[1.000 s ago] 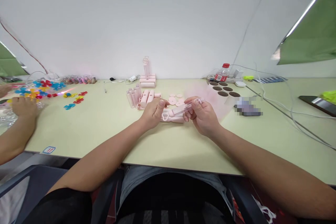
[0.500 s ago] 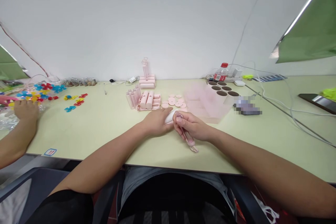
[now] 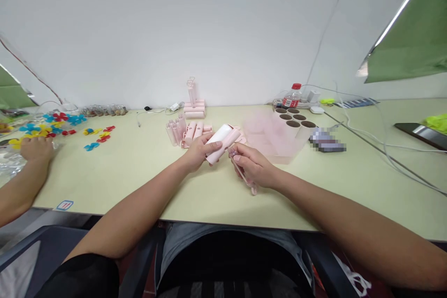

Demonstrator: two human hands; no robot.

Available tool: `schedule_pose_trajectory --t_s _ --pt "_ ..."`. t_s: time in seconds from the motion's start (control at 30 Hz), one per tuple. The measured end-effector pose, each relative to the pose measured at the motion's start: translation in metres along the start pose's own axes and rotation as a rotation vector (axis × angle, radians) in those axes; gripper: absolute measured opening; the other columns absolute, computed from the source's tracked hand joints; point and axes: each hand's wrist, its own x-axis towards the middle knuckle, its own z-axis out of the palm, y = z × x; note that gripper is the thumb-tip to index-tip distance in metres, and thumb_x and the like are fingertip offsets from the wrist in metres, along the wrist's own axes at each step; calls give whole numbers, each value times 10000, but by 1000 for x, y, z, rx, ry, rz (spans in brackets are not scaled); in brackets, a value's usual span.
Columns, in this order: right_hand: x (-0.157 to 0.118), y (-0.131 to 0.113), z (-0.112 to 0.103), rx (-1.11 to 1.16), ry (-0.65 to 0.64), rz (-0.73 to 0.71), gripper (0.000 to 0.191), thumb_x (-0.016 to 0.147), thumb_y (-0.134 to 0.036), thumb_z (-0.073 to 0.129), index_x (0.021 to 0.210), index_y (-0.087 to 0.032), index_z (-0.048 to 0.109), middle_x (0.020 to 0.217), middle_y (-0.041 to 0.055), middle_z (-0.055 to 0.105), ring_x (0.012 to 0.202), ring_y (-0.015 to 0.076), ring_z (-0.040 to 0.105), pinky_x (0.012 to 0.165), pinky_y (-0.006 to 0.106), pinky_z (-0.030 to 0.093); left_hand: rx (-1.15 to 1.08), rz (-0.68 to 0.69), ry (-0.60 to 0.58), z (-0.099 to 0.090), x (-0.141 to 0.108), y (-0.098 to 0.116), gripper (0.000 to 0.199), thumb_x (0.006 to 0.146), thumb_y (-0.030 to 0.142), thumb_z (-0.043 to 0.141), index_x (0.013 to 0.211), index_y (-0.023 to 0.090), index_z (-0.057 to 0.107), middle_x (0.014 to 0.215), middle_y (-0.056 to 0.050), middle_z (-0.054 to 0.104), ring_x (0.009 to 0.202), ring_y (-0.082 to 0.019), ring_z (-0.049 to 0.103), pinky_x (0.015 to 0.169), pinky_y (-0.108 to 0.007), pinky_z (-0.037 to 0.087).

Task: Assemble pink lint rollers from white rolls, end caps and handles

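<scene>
Gripping a pink-and-white case (image 3: 225,136), the person's left hand (image 3: 199,152) is clamped around its near end, thumb laid across the top. The case is held above the table (image 3: 122,172) at a slant, its far end pointing away and to the right, white face beside pink face. The right hand (image 3: 252,166) is closed around a slim clear pink tube (image 3: 247,180), whose lower end pokes out below the fingers and angles toward the table's near edge. The right fingertips are at the lower right side of the case; whether they touch it cannot be told.

Behind the left hand lie pink cylindrical parts (image 3: 194,131), and just left of these a cluster of clear tubes (image 3: 176,129) stands upright. Nearer the wall, another clear tube (image 3: 192,89) rises from a stack of pink parts (image 3: 194,111). Flat pink discs (image 3: 241,137) show partly past the case, with a blurred translucent pink shape (image 3: 267,132) to their right. Beyond it are six brown round tops (image 3: 293,124) and a red-capped bottle (image 3: 291,97). At far left, a co-worker's hand (image 3: 37,147) rests near colourful flower-shaped pieces (image 3: 60,117).
</scene>
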Motion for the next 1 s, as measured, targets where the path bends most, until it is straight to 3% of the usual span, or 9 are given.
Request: schedule_pose_trajectory --t_s 0.2,0.5,0.83,1.0 --pt "5 7 -1 -173 45 -37 162 909 -354 488 833 -216 446 667 -44 509 528 110 459 517 245 361 -90 8 -7 2 -1 1 559 650 461 785 1060 140 582 776 -10 594 572 -109 544 463 -232 437" --pt "9 13 -2 -281 85 -38 206 923 -369 475 790 -211 465 667 -39 474 605 130 424 584 265 329 -57 46 -3 1 0 0 556 643 452 779 1062 133 602 808 -20 592 647 -121 540 526 -234 419" --pt "8 7 2 -161 28 38 284 946 -411 462 757 -200 487 640 -35 487 554 115 436 524 251 342 63 162 20 -5 2 -8 558 667 463 756 1087 120 626 968 -67 607 807 -169 556 650 -259 430" --pt "5 1 8 -37 22 148 288 938 -423 465 746 -208 464 572 -54 463 453 95 409 432 231 321 144 194 2 -3 -2 -7 543 698 466 751 1115 136 639 958 -71 608 820 -184 564 659 -260 436"
